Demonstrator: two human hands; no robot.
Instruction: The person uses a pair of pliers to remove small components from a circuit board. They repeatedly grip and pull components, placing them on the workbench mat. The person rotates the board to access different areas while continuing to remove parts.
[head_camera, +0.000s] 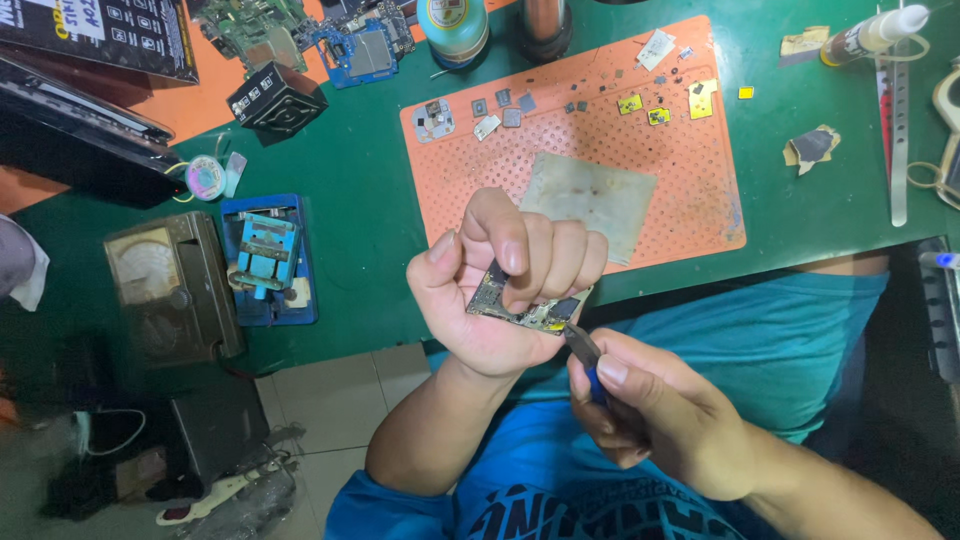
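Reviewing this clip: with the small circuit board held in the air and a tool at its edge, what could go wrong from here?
1. The left hand pinches the circuit board in mid-air, off the orange mat; a slip might drop it to the tiled floor.
2. The tool tip in the right hand sits close to the left fingers; it may skid and jab them.

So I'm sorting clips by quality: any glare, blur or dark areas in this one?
Head view: the hands and small circuit board are sharp and evenly lit; the orange mat shows no glare; the lower-left floor is dim and soft; straight edges bow slightly near the borders.
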